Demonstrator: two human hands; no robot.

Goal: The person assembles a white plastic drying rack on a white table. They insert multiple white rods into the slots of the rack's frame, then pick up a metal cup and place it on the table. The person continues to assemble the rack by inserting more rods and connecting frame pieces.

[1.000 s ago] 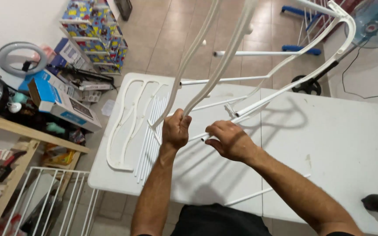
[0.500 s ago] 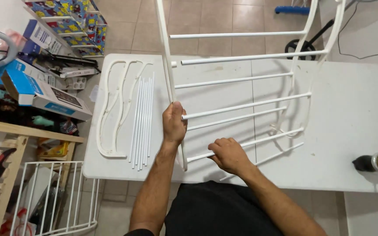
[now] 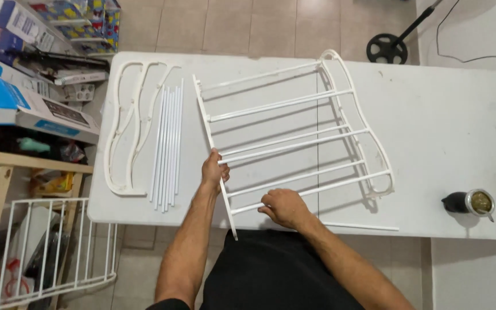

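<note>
White plastic rack frame (image 3: 294, 138) with six parallel rods lies flat at centre frame on the white table (image 3: 449, 115); left hand (image 3: 214, 171) fingers wrap its side rail, right hand (image 3: 285, 208) fingers pinch the lowest rod.

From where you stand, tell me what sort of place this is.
Probably a room in a home used as a workspace: a white folding table on a tiled floor, boxes and clutter on shelves at the side, and both hands on a half-built white rack.
</note>
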